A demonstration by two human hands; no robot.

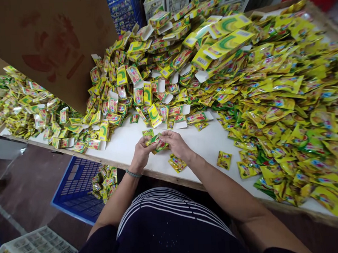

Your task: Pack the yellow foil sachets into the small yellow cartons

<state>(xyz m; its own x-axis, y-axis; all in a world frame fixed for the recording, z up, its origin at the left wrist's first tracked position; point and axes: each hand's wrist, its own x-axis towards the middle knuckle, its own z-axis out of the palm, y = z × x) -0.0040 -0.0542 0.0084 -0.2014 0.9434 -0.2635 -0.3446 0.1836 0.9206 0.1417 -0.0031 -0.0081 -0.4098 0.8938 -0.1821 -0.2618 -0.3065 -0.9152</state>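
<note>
Stretching across the view, a white table (pixel 198 142) with a brown wooden edge carries heaped packets (pixel 292 101) on the right and a pile of small boxes (pixel 121 75), many with open flaps, along the back and left. A big cardboard box (pixel 54 45) leans in at the upper left. Behind stand a blue crate (pixel 125 13) and white crates (pixel 177 0); below the table edge, a blue basket (pixel 73 192) holds more packets above a dark reddish floor (pixel 27 183).

Over the bare strip near the front edge, the left hand (pixel 141 153) and right hand (pixel 177 143) meet at a small green-and-yellow pack (pixel 157 143) with red on it. Each pinches it between thumb and curled fingers; whether it is one piece or several, I cannot tell. One loose packet (pixel 176 163) lies just beside the right hand, another (pixel 224 160) farther right.

Barcodes show on some yellow boxes, and the cardboard bears a red print. The pink lettering is too small to read.
</note>
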